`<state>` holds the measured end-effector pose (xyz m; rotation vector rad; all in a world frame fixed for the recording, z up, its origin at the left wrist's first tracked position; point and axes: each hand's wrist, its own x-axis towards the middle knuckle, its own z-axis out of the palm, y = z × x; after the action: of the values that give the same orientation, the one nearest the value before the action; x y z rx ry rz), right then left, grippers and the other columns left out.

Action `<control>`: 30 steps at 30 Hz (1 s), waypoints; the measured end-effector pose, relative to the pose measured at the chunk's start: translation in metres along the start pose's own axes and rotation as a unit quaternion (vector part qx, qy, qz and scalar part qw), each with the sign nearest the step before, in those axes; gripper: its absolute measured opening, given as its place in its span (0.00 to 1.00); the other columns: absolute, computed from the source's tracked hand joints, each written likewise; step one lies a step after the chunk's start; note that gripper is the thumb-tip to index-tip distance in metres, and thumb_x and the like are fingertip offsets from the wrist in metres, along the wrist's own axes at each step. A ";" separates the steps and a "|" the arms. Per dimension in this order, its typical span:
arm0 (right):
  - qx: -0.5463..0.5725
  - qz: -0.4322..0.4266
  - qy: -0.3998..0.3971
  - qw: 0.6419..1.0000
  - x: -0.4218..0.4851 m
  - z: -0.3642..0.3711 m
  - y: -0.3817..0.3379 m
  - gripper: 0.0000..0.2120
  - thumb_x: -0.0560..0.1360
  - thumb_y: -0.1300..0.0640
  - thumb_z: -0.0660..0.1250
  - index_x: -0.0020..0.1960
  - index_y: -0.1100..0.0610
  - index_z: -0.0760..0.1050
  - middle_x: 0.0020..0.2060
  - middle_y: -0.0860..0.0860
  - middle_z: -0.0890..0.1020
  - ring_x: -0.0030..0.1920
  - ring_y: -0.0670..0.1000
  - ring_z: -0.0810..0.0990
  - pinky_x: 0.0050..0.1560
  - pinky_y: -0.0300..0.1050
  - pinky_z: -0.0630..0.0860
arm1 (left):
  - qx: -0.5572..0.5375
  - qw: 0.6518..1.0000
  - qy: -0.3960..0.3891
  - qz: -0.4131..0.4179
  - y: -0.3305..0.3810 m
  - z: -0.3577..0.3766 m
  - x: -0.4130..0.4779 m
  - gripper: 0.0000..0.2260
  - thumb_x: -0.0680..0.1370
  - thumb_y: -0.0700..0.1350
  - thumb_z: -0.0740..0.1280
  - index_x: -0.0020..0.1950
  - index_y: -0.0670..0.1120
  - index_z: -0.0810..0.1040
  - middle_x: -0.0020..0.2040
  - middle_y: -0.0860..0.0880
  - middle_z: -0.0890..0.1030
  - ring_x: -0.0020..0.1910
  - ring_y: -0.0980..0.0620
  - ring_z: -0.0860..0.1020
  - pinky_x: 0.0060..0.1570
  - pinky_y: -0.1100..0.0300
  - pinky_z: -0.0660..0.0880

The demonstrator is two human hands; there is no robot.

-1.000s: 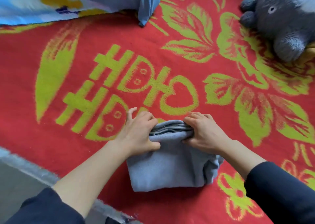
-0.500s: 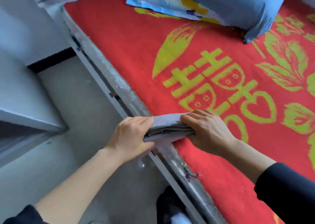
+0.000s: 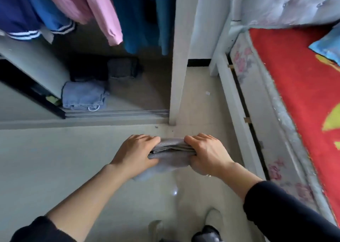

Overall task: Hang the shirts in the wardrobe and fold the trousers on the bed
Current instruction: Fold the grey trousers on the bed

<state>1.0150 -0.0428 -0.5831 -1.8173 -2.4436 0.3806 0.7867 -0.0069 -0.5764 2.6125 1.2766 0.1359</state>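
Note:
A folded pair of grey trousers (image 3: 172, 150) is held in the air over the floor, in front of the open wardrobe (image 3: 176, 61). My left hand (image 3: 135, 152) grips its left end and my right hand (image 3: 207, 152) grips its right end, fingers over the top and thumbs under. Inside the wardrobe hang pink (image 3: 95, 7), blue (image 3: 44, 15) and teal (image 3: 139, 17) shirts. On the wardrobe floor lie a folded light blue pair of trousers (image 3: 82, 96), a black one (image 3: 88, 69) and a dark grey one (image 3: 123, 68).
The bed with its red and yellow blanket (image 3: 298, 87) runs along the right, its white frame (image 3: 237, 112) beside my right arm. A blue pillow (image 3: 327, 46) lies at its head. The wardrobe's sliding door (image 3: 27, 87) stands at the left. My shoes (image 3: 209, 230) show at the bottom.
Both hands lifted the folded grey trousers off the bed and carried them left, away from it. My view swung from the bed to the floor and the open wardrobe.

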 end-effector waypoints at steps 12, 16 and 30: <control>-0.015 -0.055 -0.099 0.993 0.215 0.043 -0.109 0.17 0.69 0.58 0.64 0.58 0.54 0.69 0.50 0.52 0.79 0.53 0.58 0.75 0.45 0.45 0.69 | 0.034 0.993 -0.027 -0.112 -0.215 -0.010 0.000 0.13 0.67 0.50 0.71 0.45 0.52 0.69 0.40 0.53 0.79 0.42 0.49 0.76 0.38 0.61 0.60; -0.055 -0.052 -0.117 0.990 0.290 0.085 -0.117 0.22 0.62 0.60 0.69 0.54 0.50 0.66 0.45 0.50 0.79 0.48 0.57 0.78 0.40 0.45 0.73 | 0.095 0.988 -0.051 -0.108 -0.292 0.011 0.030 0.20 0.54 0.52 0.77 0.38 0.51 0.70 0.30 0.55 0.76 0.31 0.52 0.76 0.31 0.63 0.58; -0.199 -0.034 0.001 0.979 0.519 0.212 -0.080 0.19 0.78 0.51 0.60 0.68 0.50 0.64 0.57 0.53 0.79 0.56 0.57 0.78 0.47 0.46 0.70 | 0.151 0.971 0.172 -0.069 -0.506 0.154 0.173 0.21 0.50 0.36 0.78 0.40 0.46 0.78 0.30 0.51 0.79 0.30 0.47 0.78 0.31 0.61 0.75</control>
<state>0.7430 0.3961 -0.8153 -1.8519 -2.7233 -0.1274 0.5343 0.4042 -0.8531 2.8273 1.7100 0.4190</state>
